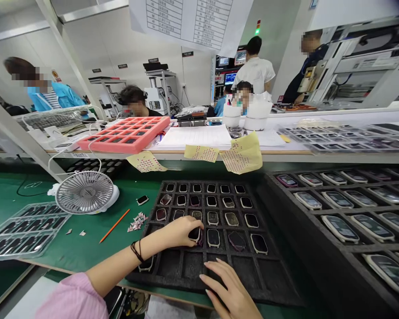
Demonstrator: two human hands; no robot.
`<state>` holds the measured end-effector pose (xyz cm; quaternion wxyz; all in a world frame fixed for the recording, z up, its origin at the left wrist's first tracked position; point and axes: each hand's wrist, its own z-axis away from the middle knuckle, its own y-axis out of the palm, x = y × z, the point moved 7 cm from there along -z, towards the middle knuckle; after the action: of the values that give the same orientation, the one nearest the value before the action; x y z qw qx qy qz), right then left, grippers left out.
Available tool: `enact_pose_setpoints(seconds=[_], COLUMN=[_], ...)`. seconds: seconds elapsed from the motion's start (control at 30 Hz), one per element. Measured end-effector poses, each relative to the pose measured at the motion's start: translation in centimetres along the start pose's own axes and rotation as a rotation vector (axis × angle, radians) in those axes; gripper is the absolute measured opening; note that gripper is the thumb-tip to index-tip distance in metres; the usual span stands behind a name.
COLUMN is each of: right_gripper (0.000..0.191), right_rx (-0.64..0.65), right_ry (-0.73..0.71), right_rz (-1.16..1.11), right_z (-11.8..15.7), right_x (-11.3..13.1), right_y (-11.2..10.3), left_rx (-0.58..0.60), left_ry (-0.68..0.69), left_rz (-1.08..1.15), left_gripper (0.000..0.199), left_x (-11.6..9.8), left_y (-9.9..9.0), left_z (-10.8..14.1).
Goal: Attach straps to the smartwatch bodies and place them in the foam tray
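A black foam tray lies in front of me, with watch bodies in its upper rows and several bare pockets in its bottom row. My left hand reaches over the tray, its thumb and fingers closed round the edges of a dark-faced watch body in the fourth row. Beside it in that row sits a silver-rimmed watch. At the tray's front edge my right hand hovers over or rests on the foam, fingers spread, holding nothing.
Left of the tray are an orange pencil, small paper bits, a white fan and a clear tray. A stack of foam trays stands right. A shelf runs behind, holding a pink tray. Several people are beyond.
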<state>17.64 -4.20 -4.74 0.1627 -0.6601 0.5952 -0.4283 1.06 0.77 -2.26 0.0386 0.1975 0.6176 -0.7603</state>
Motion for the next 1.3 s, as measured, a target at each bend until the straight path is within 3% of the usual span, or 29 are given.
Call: enact_pose_setpoints(seconds=[0.23, 0.43, 0.57, 0.73, 0.93, 1.03, 1.13, 1.23, 1.3], right_gripper=[0.033, 0.033, 0.034, 0.032, 0.033, 0.029, 0.025, 0.033, 0.044], right_rx=[-0.006, -0.004, -0.038, -0.036, -0.132, -0.236, -0.365, -0.476, -0.481], right_ry=[-0.032, 0.002, 0.013, 0.079, 0.131, 0.249, 0.472, 0.737, 0.854], right_rz=[-0.031, -0.077, -0.099, -0.084, -0.075, -0.102, -0.225, -0.541, -0.788], right_z=[-0.3, 0.4, 0.7, 1.1, 1.5, 1.8, 2.2, 2.6, 2.2], right_x=[0.4, 0.0, -0.1, -0.6, -1.2, -2.4, -4.3, -6.2, -6.5], right_y=[-0.7, -1.0, -1.3, -1.5, -2.5, -3.2, -3.5, -2.4, -0.5], left_rx=[0.005, -0.022, -0.076, 0.086, 0.151, 0.136, 0.104, -0.021, -0.134], left_ry=[-0.065, -0.228, -0.159, -0.075, 0.0, -0.01, -0.034, -0.048, -0.013], left_rz=[-0.047, 0.013, 0.003, -0.174, -0.207, -0.209, -0.191, -0.147, -0.11], left_gripper=[0.053, 0.045, 0.046, 0.046, 0.043, 0.049, 0.053, 0.047, 0.039], left_x=[-0.3, -0.2, -2.6, -4.8, -5.4, -5.2, -5.1, -5.5, -6.4], left_y=[1.7, -0.2, -1.6, 0.6, 1.2, 1.2, 1.2, 0.3, -0.5], left_z=[-0.1, -0.7, -2.4, -4.6, -4.8, -5.0, -4.6, -3.0, -1.3])
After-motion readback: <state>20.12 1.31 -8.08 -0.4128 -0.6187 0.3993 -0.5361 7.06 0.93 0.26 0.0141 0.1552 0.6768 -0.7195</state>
